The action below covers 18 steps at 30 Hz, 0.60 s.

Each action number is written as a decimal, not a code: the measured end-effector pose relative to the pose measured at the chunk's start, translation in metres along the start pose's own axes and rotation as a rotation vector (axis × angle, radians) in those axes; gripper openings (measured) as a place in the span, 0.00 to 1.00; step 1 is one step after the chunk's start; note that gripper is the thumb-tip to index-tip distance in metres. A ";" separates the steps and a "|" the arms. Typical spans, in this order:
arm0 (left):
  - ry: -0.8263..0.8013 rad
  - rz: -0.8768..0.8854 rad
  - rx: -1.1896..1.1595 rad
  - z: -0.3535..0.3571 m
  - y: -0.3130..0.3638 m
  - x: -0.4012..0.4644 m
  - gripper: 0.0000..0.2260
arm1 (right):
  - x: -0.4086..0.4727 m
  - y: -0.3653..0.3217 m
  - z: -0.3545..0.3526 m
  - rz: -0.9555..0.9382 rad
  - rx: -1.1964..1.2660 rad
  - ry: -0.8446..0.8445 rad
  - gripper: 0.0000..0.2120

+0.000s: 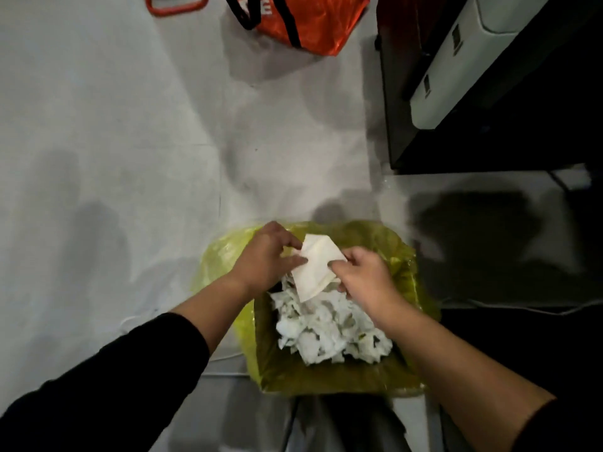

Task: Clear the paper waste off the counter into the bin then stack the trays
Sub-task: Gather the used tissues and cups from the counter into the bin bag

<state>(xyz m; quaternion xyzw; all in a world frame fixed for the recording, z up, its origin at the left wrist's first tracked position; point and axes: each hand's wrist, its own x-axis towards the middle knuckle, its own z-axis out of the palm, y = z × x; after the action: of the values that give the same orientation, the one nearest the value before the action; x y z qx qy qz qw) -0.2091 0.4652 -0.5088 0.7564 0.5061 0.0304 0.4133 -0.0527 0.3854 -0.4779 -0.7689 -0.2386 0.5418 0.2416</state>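
A flat white paper sheet (pixel 316 267) is held over the bin (pixel 326 376), which is lined with a yellow-green bag. My left hand (pixel 266 256) pinches the sheet's left edge. My right hand (pixel 362 275) pinches its right edge. Inside the bin lies a heap of crumpled white paper waste (pixel 329 334). No trays or counter are in view.
An orange bag with black straps (pixel 303 21) sits on the grey floor at the top. A dark cabinet with a white appliance (pixel 456 66) stands at the upper right. An orange handle (pixel 176 3) shows at the top left. White cables (pixel 522 308) run along the floor.
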 end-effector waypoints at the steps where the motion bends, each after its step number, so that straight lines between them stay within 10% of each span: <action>1: -0.057 -0.009 0.025 -0.002 -0.002 -0.016 0.11 | -0.012 0.013 0.000 0.031 -0.035 -0.002 0.02; 7: -0.072 -0.167 0.083 -0.015 -0.012 -0.090 0.15 | -0.064 0.067 -0.011 0.232 -0.169 -0.007 0.26; 18: -0.042 0.043 0.032 -0.103 0.125 -0.144 0.15 | -0.195 -0.064 -0.067 -0.148 -0.469 0.110 0.21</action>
<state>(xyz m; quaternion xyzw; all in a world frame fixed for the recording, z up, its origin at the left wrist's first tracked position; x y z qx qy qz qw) -0.2342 0.3942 -0.3054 0.7742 0.4813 0.0153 0.4107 -0.0547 0.3045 -0.2776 -0.8126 -0.3997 0.4101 0.1082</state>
